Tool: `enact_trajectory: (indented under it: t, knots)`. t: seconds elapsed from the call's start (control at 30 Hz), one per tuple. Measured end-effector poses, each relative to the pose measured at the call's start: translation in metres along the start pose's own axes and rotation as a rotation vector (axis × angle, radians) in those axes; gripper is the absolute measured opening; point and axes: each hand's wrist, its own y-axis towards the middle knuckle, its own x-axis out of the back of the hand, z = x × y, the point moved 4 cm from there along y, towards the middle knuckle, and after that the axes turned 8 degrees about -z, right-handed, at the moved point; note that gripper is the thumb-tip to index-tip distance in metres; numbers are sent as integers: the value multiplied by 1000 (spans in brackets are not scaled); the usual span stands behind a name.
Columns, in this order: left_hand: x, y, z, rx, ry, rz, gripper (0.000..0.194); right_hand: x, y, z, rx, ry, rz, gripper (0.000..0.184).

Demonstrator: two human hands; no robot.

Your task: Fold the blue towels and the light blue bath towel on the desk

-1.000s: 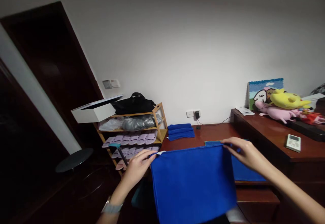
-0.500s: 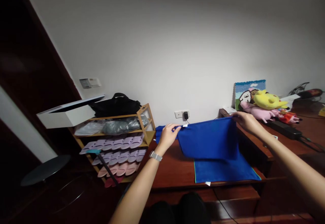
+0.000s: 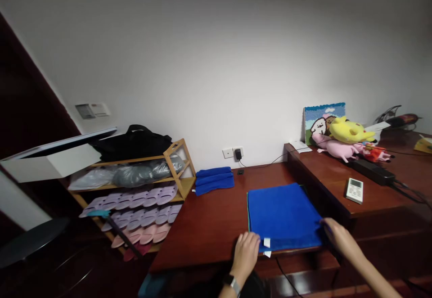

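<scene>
A blue towel lies spread on the wooden table, with a green edge of another cloth showing beneath it on the left. White tags stick out along its near edge. My left hand is closed at the near left corner of this towel. At the near right corner, my right hand pinches the edge with its fingertips. Farther back on the left lies a blue folded towel, in narrow layers, apart from both hands.
A slipper rack stands left of the table. On the higher desk to the right are a white remote, a black power adapter and plush toys. A plug sits in the wall socket.
Both hands have come down toward the near table edge. The towel held up between them now lies flat over the lower cloth. The folded towel and remote have come into full view.
</scene>
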Motion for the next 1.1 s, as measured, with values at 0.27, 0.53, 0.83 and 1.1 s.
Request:
enact_trajectory:
  t: [0.27,0.53,0.83,1.1]
  knots:
    - [-5,-18,2,-54,-9,-60,29,-1,-24,-16,82,6,-140,34]
    - [-15,-39,3,-19,-46,-17,31,-24,-49,-42,122,-89,-114,33]
    - [9,-39,13,-39,-148,247,49,-19,-27,18,144,-451,-54,34]
    - [57,-48,107,-69,-31,368,45,-114,6,126,36,-410,109,55]
